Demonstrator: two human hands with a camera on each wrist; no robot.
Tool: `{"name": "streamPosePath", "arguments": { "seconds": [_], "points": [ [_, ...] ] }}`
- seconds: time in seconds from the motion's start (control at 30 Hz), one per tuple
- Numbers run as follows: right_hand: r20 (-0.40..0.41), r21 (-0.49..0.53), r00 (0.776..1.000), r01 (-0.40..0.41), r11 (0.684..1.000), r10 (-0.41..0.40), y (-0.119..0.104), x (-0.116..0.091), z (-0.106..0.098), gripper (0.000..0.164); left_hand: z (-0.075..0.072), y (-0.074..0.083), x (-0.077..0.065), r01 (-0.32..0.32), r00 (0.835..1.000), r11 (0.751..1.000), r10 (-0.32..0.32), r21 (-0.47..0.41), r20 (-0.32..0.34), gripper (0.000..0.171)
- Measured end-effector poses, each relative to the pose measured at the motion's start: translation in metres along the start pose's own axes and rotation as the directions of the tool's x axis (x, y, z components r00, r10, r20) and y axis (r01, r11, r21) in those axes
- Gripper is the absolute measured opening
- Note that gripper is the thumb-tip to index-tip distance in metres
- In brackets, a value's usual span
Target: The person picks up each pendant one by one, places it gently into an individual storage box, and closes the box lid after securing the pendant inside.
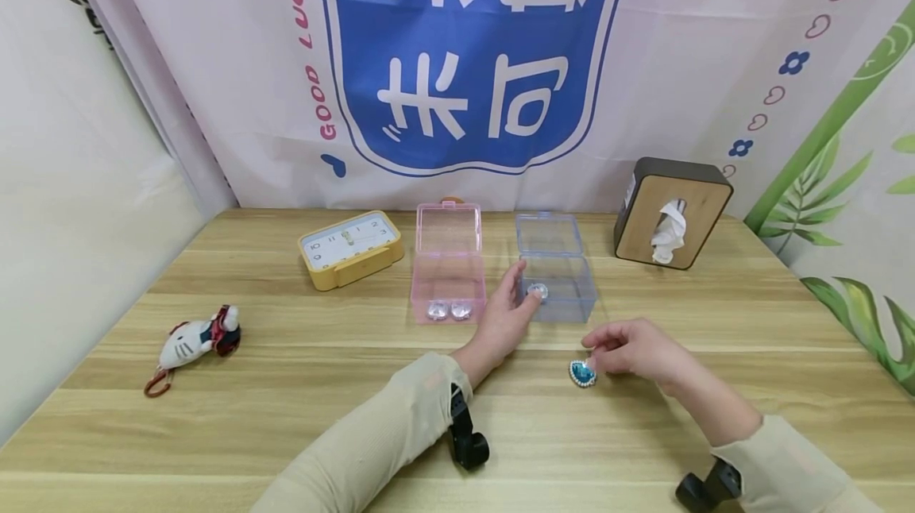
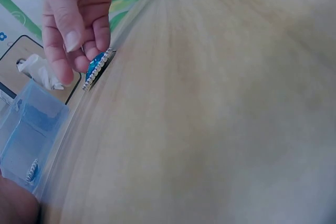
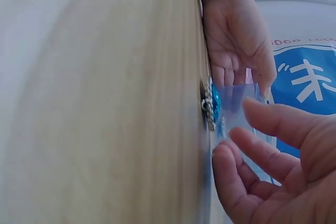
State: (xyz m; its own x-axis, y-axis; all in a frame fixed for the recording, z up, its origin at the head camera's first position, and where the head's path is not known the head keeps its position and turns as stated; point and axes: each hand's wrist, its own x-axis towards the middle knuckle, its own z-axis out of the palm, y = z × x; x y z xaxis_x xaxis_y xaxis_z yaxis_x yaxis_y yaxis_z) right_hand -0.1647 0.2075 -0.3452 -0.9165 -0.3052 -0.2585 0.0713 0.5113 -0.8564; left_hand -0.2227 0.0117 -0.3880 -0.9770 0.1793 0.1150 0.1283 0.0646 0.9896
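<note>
A blue jewel with a pale beaded rim is seen lying face up on the table, immediately left of the right hand's fingertips and slightly to the near side. The right hand is the closer of the two; its fingers are loosely bent, a gap is left between thumb and forefinger, and nothing is gripped. Part of the jewel is covered by the fingertips in the head view, so its long axis cannot be told.

Farther off and to the left, the left hand is rested against the left side of a clear blue box, its fingers fairly straight and its thumb laid toward the near wall. The box's lid is tipped back, and one clear jewel is held inside, toward the left. The blue jewel is placed near of this box, well short of its near wall.

To the left of the blue box, a pink box is set with its lid raised, and two clear jewels are contained in it.

The wooden table is marked by pale grain. A yellow clock and a plush toy are placed at left, a tissue box at far right, and the far side is closed off by a printed cloth.
</note>
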Motion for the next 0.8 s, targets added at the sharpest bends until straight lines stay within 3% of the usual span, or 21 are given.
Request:
{"name": "streamPosePath", "arguments": {
  "seconds": [0.5, 0.8],
  "points": [
    [-0.029, -0.107, 0.999, 0.041, 0.993, -0.045, 0.004, 0.001, 0.014, 0.031, 0.0, 0.002, -0.002, 0.007, 1.0, 1.0, -0.007, 0.005, 0.003, 0.059],
    [-0.058, -0.107, 0.997, 0.036, 0.994, -0.042, 0.003, 0.001, 0.017, 0.026, 0.0, 0.002, -0.001, -0.001, 1.0, 1.0, 0.001, 0.006, 0.001, 0.059]
  ]
}}
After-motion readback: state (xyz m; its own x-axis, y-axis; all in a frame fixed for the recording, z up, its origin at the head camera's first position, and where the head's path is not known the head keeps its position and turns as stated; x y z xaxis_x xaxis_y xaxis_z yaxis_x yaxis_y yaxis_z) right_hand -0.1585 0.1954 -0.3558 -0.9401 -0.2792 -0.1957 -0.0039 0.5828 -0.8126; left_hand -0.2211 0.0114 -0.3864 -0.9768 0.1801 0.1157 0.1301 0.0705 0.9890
